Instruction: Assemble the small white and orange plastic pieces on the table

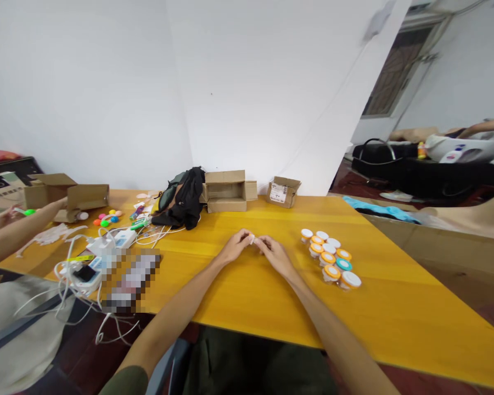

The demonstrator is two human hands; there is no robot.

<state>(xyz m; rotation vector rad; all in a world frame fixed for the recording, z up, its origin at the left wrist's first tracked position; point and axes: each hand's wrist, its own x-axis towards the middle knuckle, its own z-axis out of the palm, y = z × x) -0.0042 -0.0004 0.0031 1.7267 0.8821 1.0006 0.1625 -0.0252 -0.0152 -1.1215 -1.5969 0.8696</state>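
The left hand (235,248) pinches a small white item (252,239). Whether the right hand (274,253), beside it, has its grip clamped, I cannot tell.

This is looking like a makeshift workroom: against plain white walls (251,82), a long yellow-brown wooden worktop (395,285) is carrying open brown cardboard boxes (226,205) and white plastic power strips (125,238), while a co-worker's bare forearm (28,227) is extending at left.

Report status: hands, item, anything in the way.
Left hand and right hand close together, fingers at a small whitish item. Exact grip too small to tell. Lidded tubs grouped off to the right, apart from both hands.
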